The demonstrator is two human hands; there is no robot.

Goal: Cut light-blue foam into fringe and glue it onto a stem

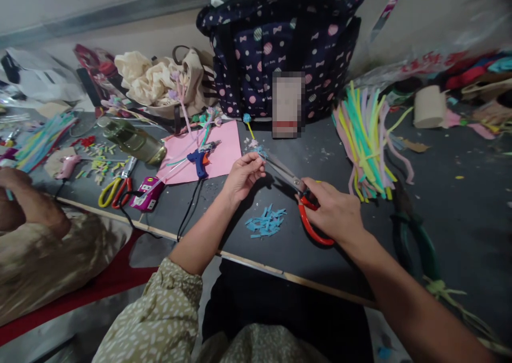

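My right hand grips a pair of scissors by its red handles, the blades pointing up and left. Their tips meet the fingertips of my left hand, which is closed in a pinch on a small blue piece, partly hidden by the fingers. Below, between my hands, lies a loose pile of cut blue strips. Beyond the fingertips, a yellow stem with a fluffy blue head rests on the dark table.
On the left are a blue glue gun on pink paper, a bottle and more scissors. A bundle of coloured stems and green-handled pliers lie right. A bag stands behind; a co-worker's arm is at left.
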